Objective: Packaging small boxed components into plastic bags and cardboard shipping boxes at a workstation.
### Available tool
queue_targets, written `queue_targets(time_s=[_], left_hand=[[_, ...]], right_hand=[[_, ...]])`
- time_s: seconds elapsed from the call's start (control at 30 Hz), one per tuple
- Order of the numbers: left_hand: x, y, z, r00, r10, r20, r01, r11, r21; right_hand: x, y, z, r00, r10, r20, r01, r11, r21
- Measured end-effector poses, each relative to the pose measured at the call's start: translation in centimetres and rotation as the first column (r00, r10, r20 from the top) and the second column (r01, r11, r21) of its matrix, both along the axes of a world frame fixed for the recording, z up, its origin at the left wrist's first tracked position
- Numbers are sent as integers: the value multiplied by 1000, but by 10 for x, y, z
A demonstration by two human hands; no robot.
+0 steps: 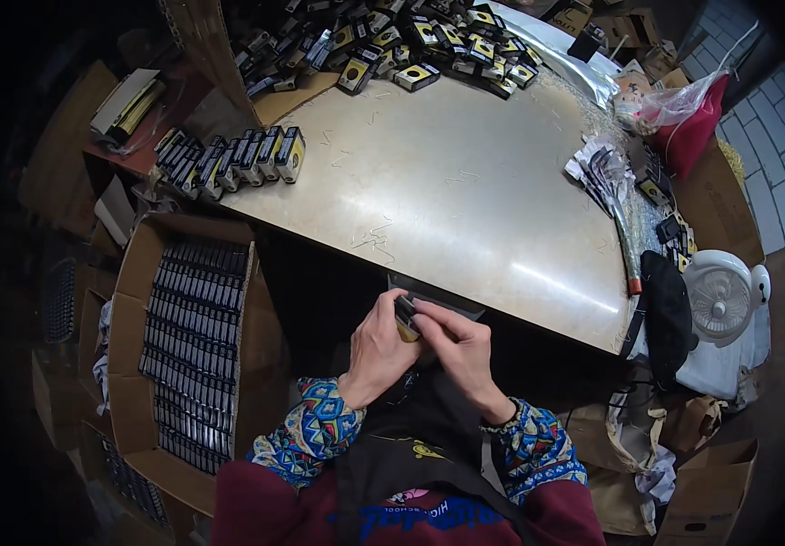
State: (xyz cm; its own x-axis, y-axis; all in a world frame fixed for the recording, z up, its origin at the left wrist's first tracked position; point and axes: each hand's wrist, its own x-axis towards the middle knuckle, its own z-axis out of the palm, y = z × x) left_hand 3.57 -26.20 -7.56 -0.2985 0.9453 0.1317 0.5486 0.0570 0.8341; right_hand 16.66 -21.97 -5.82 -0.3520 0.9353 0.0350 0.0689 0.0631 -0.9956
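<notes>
Close to my body, just off the table's near edge, a small black and yellow box (405, 326) is between my two hands. My left hand (382, 350) is closed around its left side. The fingertips of my right hand (458, 353) press on its upper right part. My fingers cover much of the box, so its far faces are hidden. On the table (429, 173) to the left, similar small boxes (245, 156) stand upright in a row. A big heap of such boxes (415, 45) lies at the far side.
At my left stands an open carton (129, 346) filled with rows of dark boxes. Thin loose strips (374, 238) lie scattered on the tabletop. On the right are a bundle of crumpled wrapping (606, 177), a white fan (718, 298), a black cloth (664, 309) and a brown carton (709, 496).
</notes>
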Motion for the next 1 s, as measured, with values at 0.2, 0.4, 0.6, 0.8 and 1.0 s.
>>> queue_targets(time_s=[0.2, 0.4, 0.6, 0.8, 1.0], left_hand=[[2, 1, 3, 996, -19, -91, 27, 997, 78], [-4, -2, 2, 994, -35, -101, 31, 999, -37], [1, -3, 1, 983, -58, -176, 58, 998, -6], [-5, 1, -6, 982, -20, -187, 36, 996, 79], [1, 7, -9, 999, 41, -27, -40, 999, 17]], right_hand=[[-7, 2, -8, 984, -160, 76, 144, 972, 185], [5, -2, -17, 998, 48, -35, -47, 998, 34], [1, 0, -12, 997, -56, -48, 44, 977, -210], [-10, 3, -15, 995, -100, -4, 99, 991, -88], [-16, -5, -17, 959, -195, 205, 9, 746, 666]])
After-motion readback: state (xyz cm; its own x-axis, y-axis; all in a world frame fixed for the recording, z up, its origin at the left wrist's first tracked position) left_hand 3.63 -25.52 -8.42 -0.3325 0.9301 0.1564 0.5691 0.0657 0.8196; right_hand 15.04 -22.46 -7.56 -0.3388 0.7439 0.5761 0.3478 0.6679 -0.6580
